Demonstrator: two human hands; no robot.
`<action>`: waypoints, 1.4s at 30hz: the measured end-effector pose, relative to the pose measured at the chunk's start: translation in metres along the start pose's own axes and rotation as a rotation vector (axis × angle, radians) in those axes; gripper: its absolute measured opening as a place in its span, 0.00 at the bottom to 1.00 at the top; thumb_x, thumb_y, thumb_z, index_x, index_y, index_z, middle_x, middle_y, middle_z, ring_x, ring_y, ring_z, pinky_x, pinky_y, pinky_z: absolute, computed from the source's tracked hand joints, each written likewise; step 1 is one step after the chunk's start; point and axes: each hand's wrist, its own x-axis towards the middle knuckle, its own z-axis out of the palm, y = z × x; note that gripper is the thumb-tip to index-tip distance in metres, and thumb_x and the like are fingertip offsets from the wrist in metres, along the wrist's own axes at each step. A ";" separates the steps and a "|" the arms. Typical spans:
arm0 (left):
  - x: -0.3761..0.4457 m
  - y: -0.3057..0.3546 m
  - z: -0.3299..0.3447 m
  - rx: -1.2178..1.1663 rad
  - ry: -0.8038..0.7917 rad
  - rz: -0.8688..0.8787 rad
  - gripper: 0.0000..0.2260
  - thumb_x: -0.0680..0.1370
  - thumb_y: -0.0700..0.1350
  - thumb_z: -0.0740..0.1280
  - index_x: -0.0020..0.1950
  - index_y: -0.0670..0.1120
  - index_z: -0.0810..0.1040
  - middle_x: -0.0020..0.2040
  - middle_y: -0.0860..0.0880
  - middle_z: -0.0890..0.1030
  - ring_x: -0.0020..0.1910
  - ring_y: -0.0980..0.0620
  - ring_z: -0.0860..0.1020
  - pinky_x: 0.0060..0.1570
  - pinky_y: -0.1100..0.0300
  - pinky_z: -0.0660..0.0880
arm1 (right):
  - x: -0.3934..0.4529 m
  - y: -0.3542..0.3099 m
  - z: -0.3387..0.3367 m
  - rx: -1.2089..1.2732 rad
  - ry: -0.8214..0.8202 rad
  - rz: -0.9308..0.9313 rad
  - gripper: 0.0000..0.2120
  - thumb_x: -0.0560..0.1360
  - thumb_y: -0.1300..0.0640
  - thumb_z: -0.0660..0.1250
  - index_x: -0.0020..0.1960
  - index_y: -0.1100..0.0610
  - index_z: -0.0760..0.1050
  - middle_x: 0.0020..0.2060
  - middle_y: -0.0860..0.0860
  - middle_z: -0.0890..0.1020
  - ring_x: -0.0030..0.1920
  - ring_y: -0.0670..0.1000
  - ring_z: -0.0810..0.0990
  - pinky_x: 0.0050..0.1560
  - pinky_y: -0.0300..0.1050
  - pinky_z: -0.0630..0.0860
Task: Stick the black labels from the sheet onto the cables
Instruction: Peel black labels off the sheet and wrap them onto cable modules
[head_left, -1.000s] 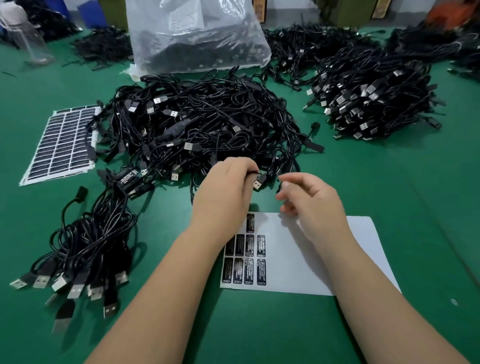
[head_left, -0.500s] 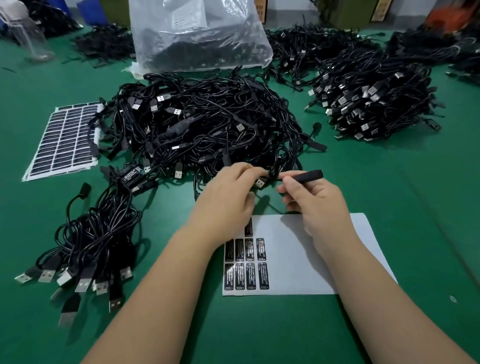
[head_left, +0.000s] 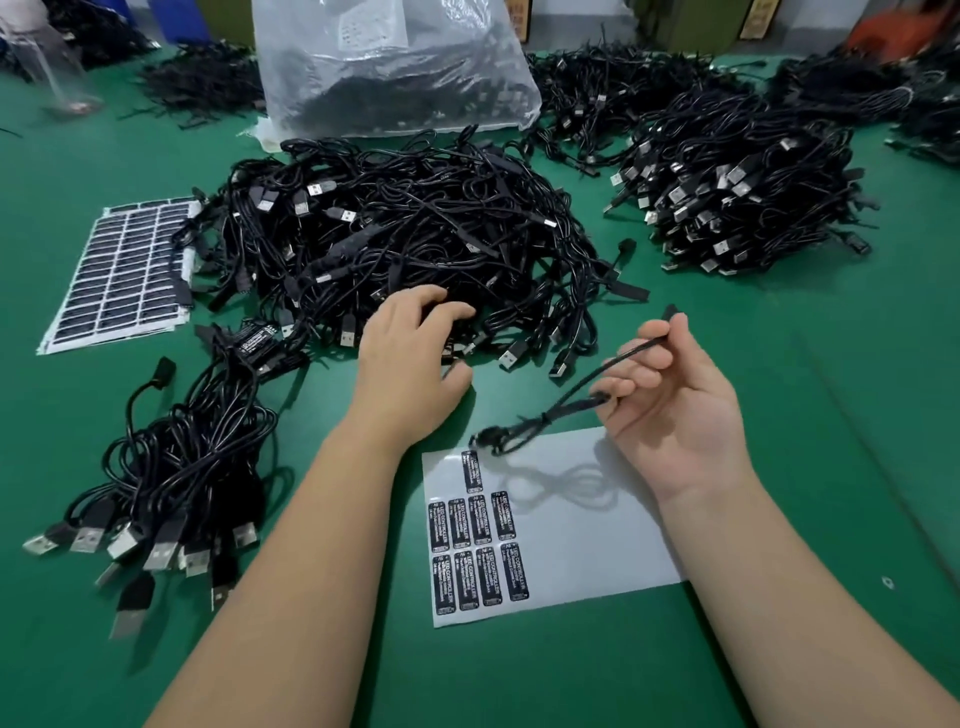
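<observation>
1. A person's two bare forearms reach up from the bottom of the frame over a green table (head_left: 779, 364).
2. The right hand (head_left: 675, 410), at center right, is palm up with fingers curled, pinching one thin black cable (head_left: 566, 400). The cable's long axis slants from the fingertips at upper right down to a blurred, tied loop at lower left.
3. That loop hangs just above the top edge of the white label sheet (head_left: 597, 545), lower center. The black labels (head_left: 478, 551) stand in rows on the sheet's left part, directly below the loop.
4. The left hand (head_left: 410, 358), center frame, reaches into the near edge of the big cable pile (head_left: 395, 234). Its fingers are spread and bent among the wires; whether they grip anything cannot be told.
5. My judgement: the left hand is nearer the labels and free to peel one.
6. Around: a cable bundle (head_left: 171, 467) at lower left, a full label sheet (head_left: 124, 270) at left, a plastic bag (head_left: 389, 62) at top, and another pile (head_left: 737, 176) at upper right. Nothing lies between the hands and the labels.
</observation>
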 end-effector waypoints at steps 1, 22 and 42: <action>-0.002 0.001 -0.002 -0.010 -0.021 -0.007 0.21 0.74 0.45 0.67 0.68 0.52 0.74 0.69 0.50 0.68 0.72 0.50 0.60 0.72 0.54 0.48 | -0.001 0.000 0.001 -0.012 -0.018 0.017 0.14 0.74 0.50 0.61 0.33 0.55 0.78 0.23 0.44 0.73 0.23 0.42 0.71 0.28 0.34 0.71; -0.004 0.039 -0.036 -1.007 -0.228 -0.687 0.12 0.79 0.42 0.57 0.35 0.44 0.70 0.25 0.50 0.77 0.30 0.50 0.74 0.36 0.58 0.70 | -0.017 0.013 0.008 -2.177 -0.471 -0.031 0.40 0.59 0.29 0.69 0.67 0.44 0.72 0.63 0.39 0.65 0.65 0.40 0.56 0.66 0.39 0.55; -0.014 0.033 -0.028 -1.308 -0.596 -0.445 0.18 0.68 0.35 0.72 0.57 0.36 0.76 0.45 0.42 0.85 0.39 0.48 0.84 0.35 0.57 0.80 | -0.015 0.001 0.010 -1.641 0.113 -0.643 0.17 0.72 0.54 0.73 0.56 0.39 0.74 0.49 0.35 0.75 0.52 0.37 0.72 0.55 0.28 0.64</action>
